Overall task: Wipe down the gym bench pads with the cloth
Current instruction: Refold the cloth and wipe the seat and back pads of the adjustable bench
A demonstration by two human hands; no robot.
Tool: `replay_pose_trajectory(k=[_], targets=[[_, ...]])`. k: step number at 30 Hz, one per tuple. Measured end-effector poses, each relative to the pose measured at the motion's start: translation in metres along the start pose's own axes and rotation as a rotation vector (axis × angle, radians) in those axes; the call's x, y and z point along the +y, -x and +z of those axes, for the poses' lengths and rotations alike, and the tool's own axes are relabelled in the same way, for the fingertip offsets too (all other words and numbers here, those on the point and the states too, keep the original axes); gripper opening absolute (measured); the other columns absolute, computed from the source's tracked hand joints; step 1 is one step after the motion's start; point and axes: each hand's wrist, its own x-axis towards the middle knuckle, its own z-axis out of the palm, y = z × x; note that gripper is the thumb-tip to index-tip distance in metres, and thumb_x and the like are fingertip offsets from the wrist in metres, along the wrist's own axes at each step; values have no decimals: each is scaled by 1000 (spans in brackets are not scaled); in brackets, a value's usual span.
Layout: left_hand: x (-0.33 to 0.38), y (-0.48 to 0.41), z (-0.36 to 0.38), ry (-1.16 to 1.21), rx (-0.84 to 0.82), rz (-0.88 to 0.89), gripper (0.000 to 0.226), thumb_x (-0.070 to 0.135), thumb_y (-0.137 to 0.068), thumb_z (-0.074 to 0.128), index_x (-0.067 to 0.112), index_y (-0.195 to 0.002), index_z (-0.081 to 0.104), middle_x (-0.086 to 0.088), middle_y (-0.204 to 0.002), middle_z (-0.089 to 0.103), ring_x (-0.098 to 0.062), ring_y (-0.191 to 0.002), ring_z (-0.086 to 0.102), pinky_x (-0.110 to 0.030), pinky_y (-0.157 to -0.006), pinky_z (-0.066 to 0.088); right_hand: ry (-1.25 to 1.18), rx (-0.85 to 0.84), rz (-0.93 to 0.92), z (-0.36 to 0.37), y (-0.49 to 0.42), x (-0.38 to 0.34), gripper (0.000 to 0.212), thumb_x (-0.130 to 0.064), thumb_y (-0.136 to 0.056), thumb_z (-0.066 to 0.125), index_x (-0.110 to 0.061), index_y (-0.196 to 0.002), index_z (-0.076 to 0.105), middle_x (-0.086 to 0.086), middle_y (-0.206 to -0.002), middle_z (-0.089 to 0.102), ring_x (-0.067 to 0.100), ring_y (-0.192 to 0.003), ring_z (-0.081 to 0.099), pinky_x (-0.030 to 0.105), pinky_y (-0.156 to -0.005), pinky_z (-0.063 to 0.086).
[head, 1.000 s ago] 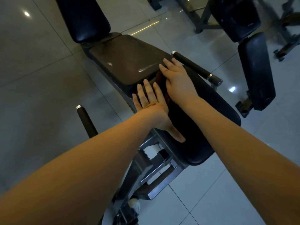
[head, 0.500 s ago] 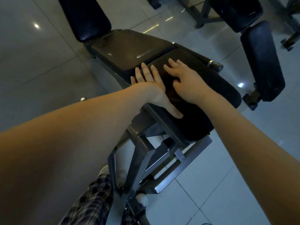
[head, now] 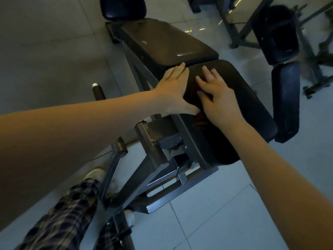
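1. Grey glossy floor tiles (head: 45,51) fill the left of my feed. A short brown foam-covered roller bar with a metal end cap (head: 98,91) juts up from them.
2. Lower left I see a leg in dark plaid trousers (head: 68,204) and a pale shoe (head: 95,173) beside the foot of the grey steel bench frame (head: 158,141).
3. The left hand (head: 173,91) lies flat on the left edge of the dark padded seat pad (head: 243,98), just short of the gap to the long dark back pad (head: 167,44). Its fingers are straight and close together and its thumb is stretched out toward the other hand. It grips nothing.
4. The dark reddish-brown cloth (head: 199,120) lies on the seat pad's left half, showing between the two hands and below the right wrist. Most of it is covered. I cannot tell whether the left thumb touches it.
5. The right hand (head: 218,100) presses down on the cloth, palm down. Its fingers are spread and only slightly bent, not curled round the fabric.
6. Beyond the back pad a small glossy black head pad (head: 124,8) stands at the top of the view.
7. Far right, well apart, is a neighbouring bench's black pad (head: 285,98).
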Motion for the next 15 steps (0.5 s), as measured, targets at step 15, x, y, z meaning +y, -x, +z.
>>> replay_pose_trajectory(k=[15], targets=[[-39, -4, -20, -343, -99, -46, 140, 94, -48, 34, 21, -154, -20, 2, -161, -28, -18, -149, -21, -53, -121, -7, 97, 26, -60, 14, -28, -25, 49, -9, -101, 43, -18, -149, 35, 2, -161, 21, 18, -149, 12, 32, -119, 9]])
